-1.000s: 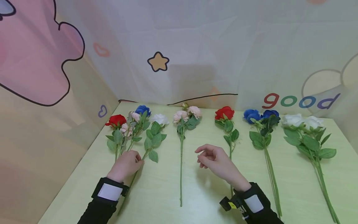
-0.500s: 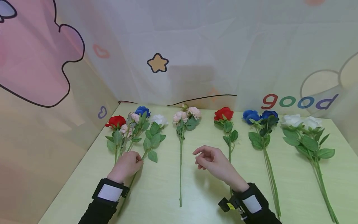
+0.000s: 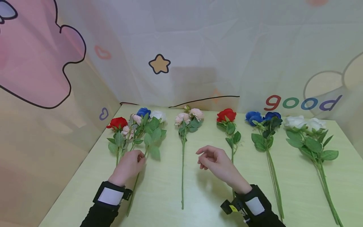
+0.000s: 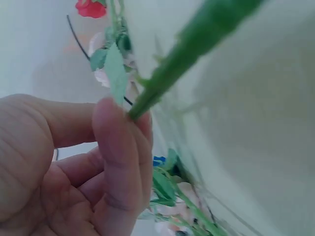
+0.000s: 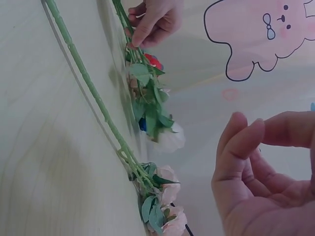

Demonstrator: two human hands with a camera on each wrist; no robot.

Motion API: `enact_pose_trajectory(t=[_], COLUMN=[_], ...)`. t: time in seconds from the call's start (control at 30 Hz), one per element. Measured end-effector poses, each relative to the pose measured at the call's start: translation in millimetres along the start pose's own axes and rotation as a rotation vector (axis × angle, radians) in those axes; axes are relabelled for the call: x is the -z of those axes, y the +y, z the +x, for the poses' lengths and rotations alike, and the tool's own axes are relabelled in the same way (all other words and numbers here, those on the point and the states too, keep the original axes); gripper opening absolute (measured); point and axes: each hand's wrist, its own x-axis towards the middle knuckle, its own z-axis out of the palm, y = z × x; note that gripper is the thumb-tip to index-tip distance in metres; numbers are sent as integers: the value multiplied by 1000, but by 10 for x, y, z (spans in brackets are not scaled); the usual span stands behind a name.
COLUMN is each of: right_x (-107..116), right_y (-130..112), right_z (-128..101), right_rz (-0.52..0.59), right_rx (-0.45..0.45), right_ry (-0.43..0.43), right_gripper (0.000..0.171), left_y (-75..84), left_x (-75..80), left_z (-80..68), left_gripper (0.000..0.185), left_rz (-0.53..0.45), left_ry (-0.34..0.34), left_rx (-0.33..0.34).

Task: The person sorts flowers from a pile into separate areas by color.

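My left hand [image 3: 129, 164] pinched the stem of the white rose [image 3: 157, 115] between thumb and fingers, low on the tabletop [image 3: 204, 192] at the left, where that flower lay against the bunch [image 3: 133, 126] of red, pink and blue blooms. The left wrist view showed the green stem pressed right at my fingertips [image 4: 118, 142]. My right hand [image 3: 216, 162] hovered just above the tabletop between the pink spray [image 3: 185, 118] and the red rose [image 3: 227, 115], fingers loosely curled, holding nothing.

I judged the stem light and fairly stiff, thin enough to roll or slip in a loose pinch, and top-heavy with the bloom and leaves far from my grip. The petals and leaves looked soft and easy to crush or snag on the neighbouring flowers, so the bare stem below the lowest leaf seemed the right place to hold.
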Motion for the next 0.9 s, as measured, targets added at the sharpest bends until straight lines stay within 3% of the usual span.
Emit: enact_pose_trajectory(t=[0.2,0.57,0.9], right_x=[6,109,190], right_y=[-22,-42,-33], right_z=[-11,-23,-15], right_rz=[34,49,20], right_rx=[-11,5,-6], right_ry=[23,30,32], right_gripper=[20,22,23], left_y=[174,791,1259], left_x=[21,-32,-157], left_z=[22,166,319], left_gripper=[14,17,19], left_rz=[-16,-428,-643], left_ry=[63,27,35], left_rx=[-72,-128,-202])
